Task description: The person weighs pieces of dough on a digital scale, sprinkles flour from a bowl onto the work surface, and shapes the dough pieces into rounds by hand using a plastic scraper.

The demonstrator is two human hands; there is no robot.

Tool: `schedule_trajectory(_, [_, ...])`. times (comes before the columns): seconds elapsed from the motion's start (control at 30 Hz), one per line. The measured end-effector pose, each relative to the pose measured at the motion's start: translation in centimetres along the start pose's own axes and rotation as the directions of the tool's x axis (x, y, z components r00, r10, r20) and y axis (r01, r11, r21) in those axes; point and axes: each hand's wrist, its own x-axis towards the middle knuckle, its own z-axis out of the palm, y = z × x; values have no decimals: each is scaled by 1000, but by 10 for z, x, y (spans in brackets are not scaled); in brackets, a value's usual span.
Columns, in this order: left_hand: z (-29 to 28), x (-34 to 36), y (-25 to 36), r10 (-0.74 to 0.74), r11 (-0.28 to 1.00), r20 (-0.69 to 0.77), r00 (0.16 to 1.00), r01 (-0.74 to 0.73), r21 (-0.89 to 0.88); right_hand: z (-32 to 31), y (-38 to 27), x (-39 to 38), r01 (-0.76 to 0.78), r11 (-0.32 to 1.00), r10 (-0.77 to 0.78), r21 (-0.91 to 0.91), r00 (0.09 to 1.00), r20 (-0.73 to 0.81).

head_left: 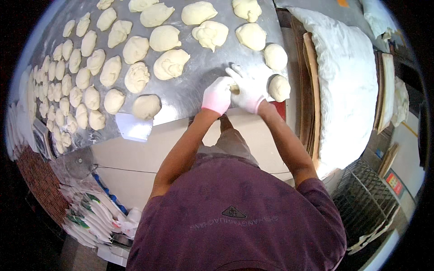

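Note:
At the near edge of the metal table, my left hand [218, 95] and my right hand [247, 90], both in white gloves with pink cuffs, meet around a small piece of dough [234, 89]. Most of that piece is covered by the gloves. My left fingers curl against it, while my right hand cups its other side with the fingers reaching forward. A smooth dough ball [279, 88] sits just right of my right hand, and another dough ball [275, 57] lies beyond it. Rows of pale dough pieces [172, 64] spread across the table's left and far side.
The metal tabletop [194, 83] carries a dusting of flour. A white flat scraper-like sheet [134, 126] hangs over its near edge. Right of the table stand wooden boards [311, 90] and a large white cloth-covered bundle [346, 90]. A wire rack [364, 194] is at lower right, stacked packages [90, 221] at lower left.

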Motion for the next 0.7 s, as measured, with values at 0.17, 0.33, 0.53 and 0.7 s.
schedule_trajectory(0.17, [-38, -36, -8, -117, 990, -280, 953, 90, -107, 6, 11, 1, 119, 964, -144, -238, 986, -90])
schedule_trajectory(0.33, [-134, -114, -80, -523, 801, -620, 585, 585, -123, -9, -31, 14, 337, 867, -395, -367, 914, -94])
schedule_trajectory(0.53, [-180, -153, -142, -614, 645, -760, 213, 691, -327, -2, -7, -15, 101, 985, -113, -142, 991, -76])
schedule_trajectory(0.7, [-177, -170, -141, -911, 413, -346, 227, 457, -788, -12, 18, 7, -68, 991, 36, -118, 967, -254])
